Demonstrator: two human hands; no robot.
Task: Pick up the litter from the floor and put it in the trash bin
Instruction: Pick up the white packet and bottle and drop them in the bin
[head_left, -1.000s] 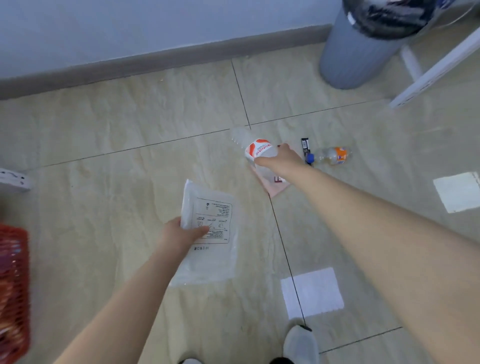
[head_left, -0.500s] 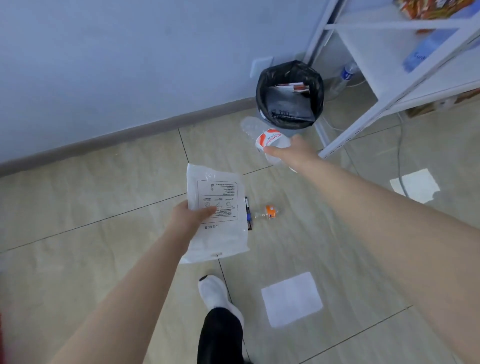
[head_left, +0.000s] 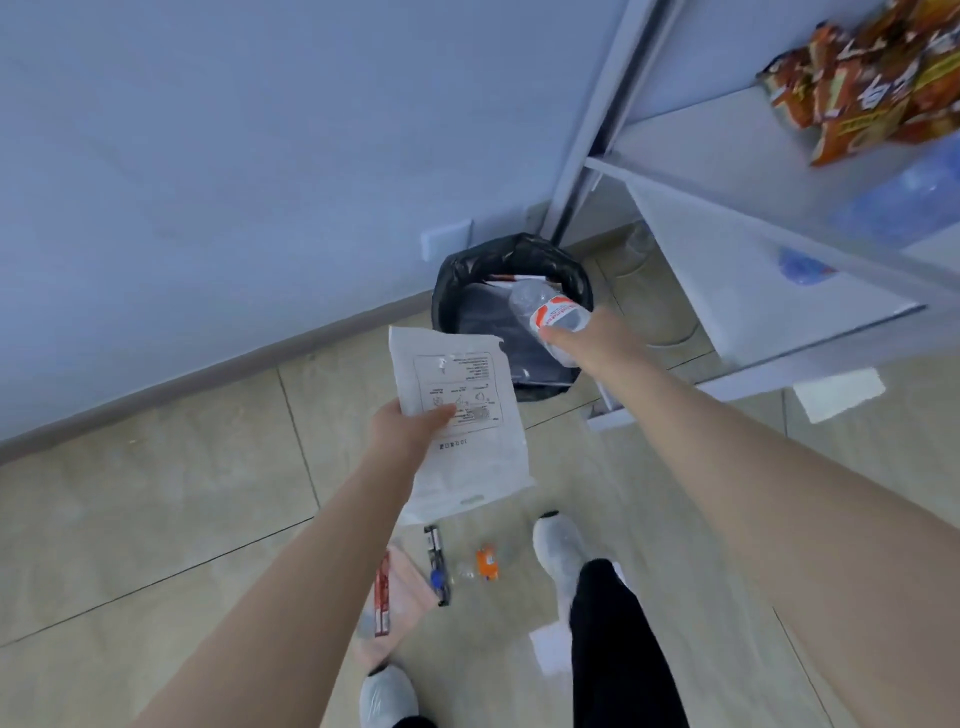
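My right hand (head_left: 597, 345) grips a clear plastic bottle (head_left: 548, 314) with a red and white label, held over the open mouth of the trash bin (head_left: 452, 291), which is lined with a black bag. My left hand (head_left: 408, 428) holds a white printed plastic bag (head_left: 462, 415) by its left edge, just in front of the bin. On the floor near my feet lie a small bottle with an orange label (head_left: 485, 564), a thin dark wrapper (head_left: 436, 564) and a pink packet (head_left: 397, 597).
A white shelf unit (head_left: 727, 249) stands right of the bin, with snack bags (head_left: 872, 78) on it. A blue-grey wall (head_left: 234, 156) with a baseboard runs behind. White paper squares (head_left: 839, 392) lie on the tiled floor. My shoes (head_left: 558, 545) are close to the litter.
I have stepped up to the bin. My right hand carried the bottle from the floor to above the bin's opening, and my left hand brought the white bag along.
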